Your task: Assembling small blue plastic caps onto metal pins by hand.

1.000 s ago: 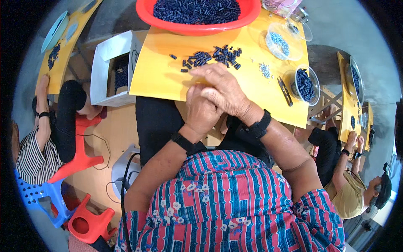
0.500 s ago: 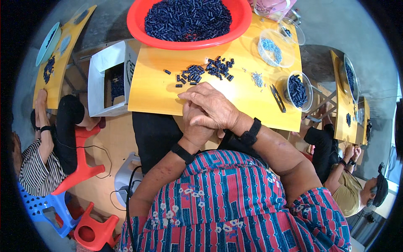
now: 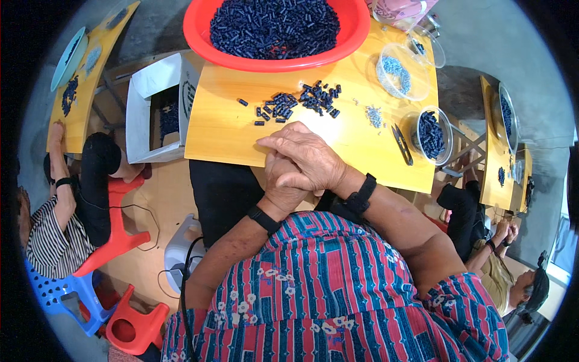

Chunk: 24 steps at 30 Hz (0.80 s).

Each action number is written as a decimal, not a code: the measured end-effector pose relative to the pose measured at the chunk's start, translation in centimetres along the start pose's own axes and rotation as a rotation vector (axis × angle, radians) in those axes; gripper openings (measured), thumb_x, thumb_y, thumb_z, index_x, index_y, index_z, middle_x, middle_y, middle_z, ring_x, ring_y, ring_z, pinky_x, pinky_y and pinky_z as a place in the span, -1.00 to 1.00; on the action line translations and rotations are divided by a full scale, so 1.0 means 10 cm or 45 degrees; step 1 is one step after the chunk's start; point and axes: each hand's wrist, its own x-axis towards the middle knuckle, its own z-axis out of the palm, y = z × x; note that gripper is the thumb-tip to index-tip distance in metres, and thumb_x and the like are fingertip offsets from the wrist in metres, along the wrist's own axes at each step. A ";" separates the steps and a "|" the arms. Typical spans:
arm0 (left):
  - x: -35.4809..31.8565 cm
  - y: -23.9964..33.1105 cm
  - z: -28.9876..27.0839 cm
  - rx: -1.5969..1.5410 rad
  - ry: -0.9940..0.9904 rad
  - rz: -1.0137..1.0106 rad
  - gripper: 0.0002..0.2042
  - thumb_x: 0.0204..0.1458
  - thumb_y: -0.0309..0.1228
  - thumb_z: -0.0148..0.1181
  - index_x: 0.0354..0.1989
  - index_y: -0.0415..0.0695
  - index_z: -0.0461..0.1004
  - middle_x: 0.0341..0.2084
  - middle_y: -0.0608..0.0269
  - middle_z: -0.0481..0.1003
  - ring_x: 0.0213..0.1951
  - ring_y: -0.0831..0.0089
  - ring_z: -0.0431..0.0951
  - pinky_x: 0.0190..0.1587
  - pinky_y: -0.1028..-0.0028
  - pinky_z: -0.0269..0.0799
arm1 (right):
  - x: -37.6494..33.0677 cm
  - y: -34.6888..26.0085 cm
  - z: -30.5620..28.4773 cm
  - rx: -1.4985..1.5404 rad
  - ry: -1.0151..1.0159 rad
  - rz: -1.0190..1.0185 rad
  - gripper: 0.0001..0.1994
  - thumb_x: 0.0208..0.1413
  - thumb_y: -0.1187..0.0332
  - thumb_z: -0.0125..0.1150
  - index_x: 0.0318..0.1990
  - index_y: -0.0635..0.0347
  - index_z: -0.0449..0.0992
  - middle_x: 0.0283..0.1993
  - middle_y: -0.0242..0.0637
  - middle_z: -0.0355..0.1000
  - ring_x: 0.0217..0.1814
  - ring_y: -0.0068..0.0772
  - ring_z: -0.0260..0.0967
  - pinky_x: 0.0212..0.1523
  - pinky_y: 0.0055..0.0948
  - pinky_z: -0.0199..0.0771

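At the near edge of the yellow table (image 3: 223, 142), my hands rest together in front of my body. My right hand (image 3: 313, 158) lies over my left hand (image 3: 282, 180), its thumb crossing the back of it and its fingers closed around it. The left fingers are mostly hidden underneath. Just beyond my fingertips is a loose pile of short black tubular pieces (image 3: 280, 105). To its right lie a small heap of tiny silvery parts (image 3: 374, 116) and dark thread snips (image 3: 402, 145). A clear round tub of black pieces (image 3: 431, 136) stands at the right edge.
A red basin (image 3: 199, 45) full of black pieces stands at the back. Right of it are a clear tub of silvery parts (image 3: 401, 69) and a pink bag (image 3: 401, 12). A white box (image 3: 139, 114) stands left of the table. Other people sit at tables on both sides.
My hands stay clasped in the same place. The view has shifted slightly, and the person on the left has moved a hand a little at their table edge.
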 end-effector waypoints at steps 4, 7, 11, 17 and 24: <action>0.01 0.00 -0.02 0.202 -0.022 0.117 -0.56 -0.28 -0.20 0.44 -0.18 -0.09 0.54 -0.25 0.20 0.54 -0.06 0.14 0.47 0.04 0.17 0.26 | -0.01 -0.06 -0.05 -0.006 0.019 -0.033 -0.29 -0.14 -0.15 0.30 0.08 0.20 0.44 -0.07 -0.12 0.46 0.01 0.00 0.33 0.11 -0.18 0.32; 0.05 0.02 0.03 0.259 0.042 0.119 -0.64 -0.28 -0.24 0.42 -0.26 -0.09 0.57 -0.31 0.20 0.54 -0.09 0.12 0.47 0.01 0.19 0.27 | -0.02 -0.04 -0.05 -0.027 0.012 -0.030 -0.39 -0.08 -0.05 0.29 0.06 0.17 0.47 -0.05 -0.13 0.47 0.02 -0.01 0.33 0.13 -0.19 0.31; 0.08 0.05 -0.03 0.264 0.039 0.141 -0.86 -0.19 -0.29 0.34 -0.50 -0.05 0.61 -0.38 0.24 0.56 -0.18 0.19 0.48 -0.03 0.23 0.28 | -0.06 0.01 -0.13 0.097 0.237 0.154 -0.61 0.14 0.21 0.01 0.03 0.23 0.51 0.03 -0.09 0.46 0.12 -0.08 0.34 0.22 -0.19 0.26; 0.17 0.12 -0.19 -0.009 -0.102 0.131 -0.88 -0.14 -0.33 0.31 -0.55 -0.09 0.60 -0.54 0.26 0.55 -0.35 0.25 0.50 -0.12 0.28 0.32 | -0.55 0.02 -0.38 0.773 0.557 0.786 -0.73 0.21 0.47 0.07 0.03 0.26 0.53 -0.07 -0.33 0.46 -0.07 -0.56 0.35 0.03 -0.55 0.36; 0.21 0.09 -0.20 -0.045 -0.186 0.023 -0.88 -0.12 -0.36 0.31 -0.51 -0.14 0.61 -0.53 0.25 0.56 -0.37 0.31 0.50 -0.12 0.33 0.33 | -0.78 -0.18 -0.19 0.485 0.346 0.711 -0.65 0.00 0.68 0.21 -0.03 0.22 0.56 -0.19 -0.35 0.44 -0.19 -0.57 0.43 -0.14 -0.61 0.45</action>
